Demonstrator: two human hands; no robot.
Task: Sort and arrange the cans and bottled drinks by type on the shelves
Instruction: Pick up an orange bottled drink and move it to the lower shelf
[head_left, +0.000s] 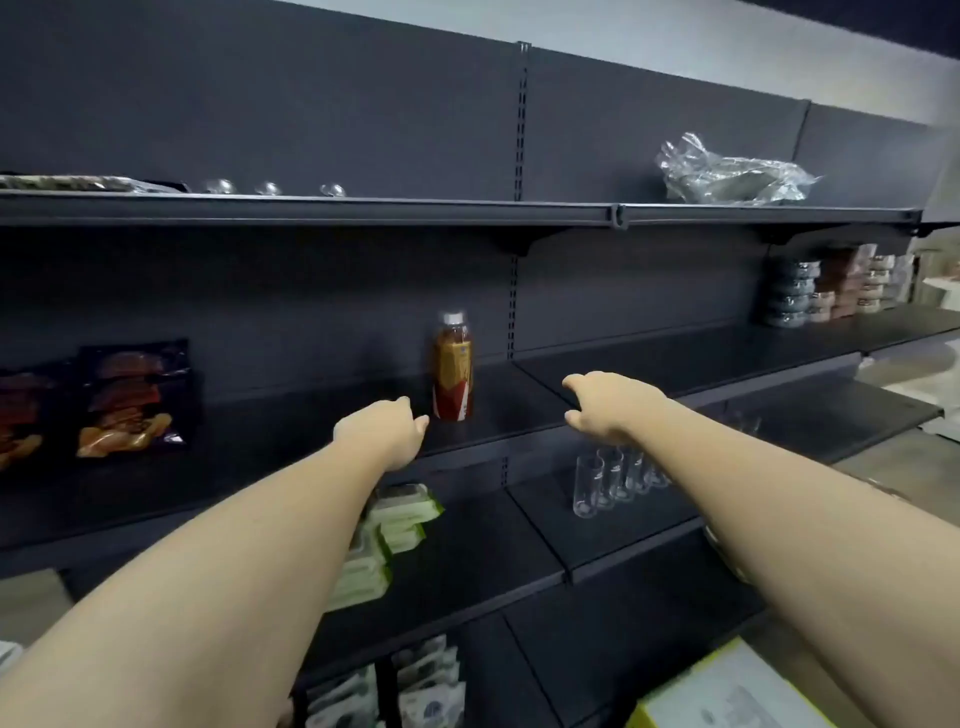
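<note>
One bottle was shelved, and little else was sorted.

The left hand (382, 428) was held empty with loosely curled fingers just beside the upright bottle (453, 366) on the middle shelf (675, 358); the right hand (605, 402) was spread empty above the shelf edge. No cans were seen, so most sorting was judged undone.

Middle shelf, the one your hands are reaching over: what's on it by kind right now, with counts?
Bottled drink with white cap: 1
Dark snack bags: 2
Stacks of round tins, far right: too blurred to count
Total countable: 3
</note>
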